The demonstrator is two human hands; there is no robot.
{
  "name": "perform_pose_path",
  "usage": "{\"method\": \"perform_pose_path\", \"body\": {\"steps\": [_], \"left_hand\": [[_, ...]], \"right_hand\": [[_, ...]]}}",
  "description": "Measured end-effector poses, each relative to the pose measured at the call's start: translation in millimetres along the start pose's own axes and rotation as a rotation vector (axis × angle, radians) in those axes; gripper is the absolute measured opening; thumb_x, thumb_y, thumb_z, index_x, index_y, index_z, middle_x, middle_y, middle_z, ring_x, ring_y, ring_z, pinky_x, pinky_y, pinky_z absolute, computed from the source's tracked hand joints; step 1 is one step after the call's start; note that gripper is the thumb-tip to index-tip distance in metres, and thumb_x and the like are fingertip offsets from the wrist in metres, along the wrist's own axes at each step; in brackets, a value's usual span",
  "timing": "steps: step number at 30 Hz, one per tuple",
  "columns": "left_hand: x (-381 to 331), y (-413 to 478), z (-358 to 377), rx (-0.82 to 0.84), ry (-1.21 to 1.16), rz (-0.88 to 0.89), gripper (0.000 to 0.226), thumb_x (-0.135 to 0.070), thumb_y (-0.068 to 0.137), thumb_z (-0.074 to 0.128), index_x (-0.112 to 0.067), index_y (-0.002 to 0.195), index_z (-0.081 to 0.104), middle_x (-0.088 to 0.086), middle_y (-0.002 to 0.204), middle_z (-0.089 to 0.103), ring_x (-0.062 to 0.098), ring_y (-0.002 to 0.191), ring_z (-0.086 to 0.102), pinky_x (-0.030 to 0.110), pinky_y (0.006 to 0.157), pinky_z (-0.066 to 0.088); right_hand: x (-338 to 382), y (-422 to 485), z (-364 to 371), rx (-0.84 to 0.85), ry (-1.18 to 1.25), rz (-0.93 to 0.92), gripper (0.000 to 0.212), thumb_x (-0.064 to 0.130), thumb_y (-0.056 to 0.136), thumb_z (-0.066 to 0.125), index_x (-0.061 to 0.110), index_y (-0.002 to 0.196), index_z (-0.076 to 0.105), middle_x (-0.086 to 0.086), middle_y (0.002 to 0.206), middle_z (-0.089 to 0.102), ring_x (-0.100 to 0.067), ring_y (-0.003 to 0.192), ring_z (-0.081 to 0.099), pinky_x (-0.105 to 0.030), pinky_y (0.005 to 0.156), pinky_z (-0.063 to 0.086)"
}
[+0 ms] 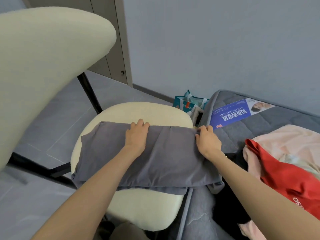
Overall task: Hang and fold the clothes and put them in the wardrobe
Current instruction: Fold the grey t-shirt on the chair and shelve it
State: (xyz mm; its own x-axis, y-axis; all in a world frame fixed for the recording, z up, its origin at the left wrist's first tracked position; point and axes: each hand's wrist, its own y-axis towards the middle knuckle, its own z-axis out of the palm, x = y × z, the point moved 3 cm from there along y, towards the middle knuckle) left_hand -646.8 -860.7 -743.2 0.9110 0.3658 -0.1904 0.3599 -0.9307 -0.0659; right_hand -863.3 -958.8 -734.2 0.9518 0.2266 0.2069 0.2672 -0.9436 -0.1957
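Note:
A grey garment [155, 158] lies folded in a wide band across the cream seat of a chair [147, 111]. My left hand [137, 134] presses flat on its far edge near the middle, fingers straight. At the cloth's right end my right hand [207, 139] pinches the far corner with curled fingers. More clothes lie on the grey mattress [259, 123] to the right: a red garment [285, 177], a pale pink one [290, 141] and a black one [230, 210].
The chair's cream backrest [48, 66] fills the upper left, on black legs [90, 94]. A grey wardrobe door [110, 40] stands behind it against the wall. A teal bag [188, 103] sits on the floor between chair and mattress. A blue label [233, 115] lies on the mattress.

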Motion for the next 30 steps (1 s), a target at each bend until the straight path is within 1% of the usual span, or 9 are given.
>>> {"method": "perform_pose_path", "body": {"steps": [4,8,11,13,18,22,26,28,30], "left_hand": [[17.3,14.4,1.7,-0.060,-0.185,-0.065,0.016,-0.015,0.101,0.040,-0.010,0.101,0.055,0.006,0.109,0.055,0.026,0.096,0.047,0.034,0.070,0.039],[28.2,25.5,4.1,0.033,-0.197,-0.025,0.011,-0.012,0.099,0.043,-0.012,0.099,0.054,0.004,0.108,0.056,0.023,0.097,0.046,0.035,0.072,0.039],[28.3,28.0,5.9,0.013,-0.175,-0.001,0.010,-0.008,0.096,0.044,-0.015,0.097,0.050,0.000,0.105,0.056,0.019,0.094,0.046,0.031,0.069,0.034],[26.1,30.4,5.4,0.037,-0.145,-0.023,0.011,-0.008,0.096,0.043,-0.014,0.096,0.052,0.003,0.107,0.055,0.023,0.097,0.048,0.031,0.069,0.033],[20.8,36.3,-0.2,0.147,-0.062,-0.072,0.015,-0.004,0.095,0.040,-0.010,0.102,0.052,0.010,0.113,0.052,0.030,0.101,0.049,0.036,0.076,0.040],[23.2,35.1,-11.6,0.125,-0.009,-0.139,0.023,0.000,0.089,0.041,-0.007,0.109,0.050,0.012,0.116,0.050,0.032,0.106,0.048,0.043,0.085,0.044],[27.7,35.7,-19.5,0.135,0.141,-0.195,0.031,-0.001,0.088,0.044,-0.005,0.118,0.045,0.014,0.123,0.047,0.032,0.116,0.044,0.041,0.089,0.038],[34.4,33.8,-19.2,0.162,0.172,-0.248,0.034,-0.001,0.087,0.046,-0.004,0.121,0.044,0.014,0.125,0.046,0.032,0.118,0.043,0.040,0.091,0.038],[39.5,30.6,-17.5,0.174,0.166,-0.291,0.033,-0.002,0.087,0.047,-0.003,0.121,0.044,0.015,0.125,0.046,0.032,0.117,0.044,0.040,0.089,0.039]], "right_hand": [[-7.2,12.1,8.3,0.010,0.016,-0.019,0.024,0.028,0.101,0.042,0.008,0.114,0.045,-0.013,0.122,0.046,-0.036,0.096,0.057,-0.037,0.070,0.039],[-14.8,19.2,9.2,0.000,0.107,-0.018,0.019,0.029,0.099,0.046,0.011,0.105,0.050,-0.010,0.115,0.053,-0.033,0.096,0.056,-0.036,0.072,0.040],[-21.4,23.8,4.8,-0.025,0.237,0.042,0.017,0.028,0.098,0.048,0.014,0.106,0.054,-0.009,0.112,0.060,-0.032,0.098,0.057,-0.037,0.078,0.043],[-21.5,27.6,1.6,0.022,0.178,0.038,0.021,0.025,0.099,0.044,0.012,0.107,0.058,-0.012,0.113,0.060,-0.034,0.100,0.057,-0.040,0.081,0.046],[-12.0,30.4,1.3,0.112,-0.085,-0.050,0.020,0.012,0.097,0.043,0.006,0.116,0.046,-0.015,0.119,0.055,-0.036,0.104,0.058,-0.039,0.077,0.044],[-6.7,31.7,2.1,0.137,-0.237,-0.074,0.027,0.006,0.096,0.043,0.003,0.123,0.046,-0.016,0.125,0.051,-0.037,0.111,0.056,-0.041,0.082,0.046],[-15.1,27.7,0.8,0.034,-0.061,-0.043,0.008,0.008,0.095,0.039,0.008,0.103,0.042,-0.018,0.110,0.056,-0.036,0.089,0.055,-0.038,0.068,0.040],[-29.0,25.6,-3.9,-0.022,0.056,0.030,0.004,0.008,0.094,0.039,0.010,0.097,0.036,-0.020,0.105,0.055,-0.034,0.080,0.047,-0.039,0.067,0.037],[-43.9,26.2,-8.5,-0.053,0.137,0.102,0.005,0.008,0.093,0.040,0.008,0.098,0.037,-0.022,0.103,0.055,-0.035,0.080,0.048,-0.040,0.068,0.040]]}}
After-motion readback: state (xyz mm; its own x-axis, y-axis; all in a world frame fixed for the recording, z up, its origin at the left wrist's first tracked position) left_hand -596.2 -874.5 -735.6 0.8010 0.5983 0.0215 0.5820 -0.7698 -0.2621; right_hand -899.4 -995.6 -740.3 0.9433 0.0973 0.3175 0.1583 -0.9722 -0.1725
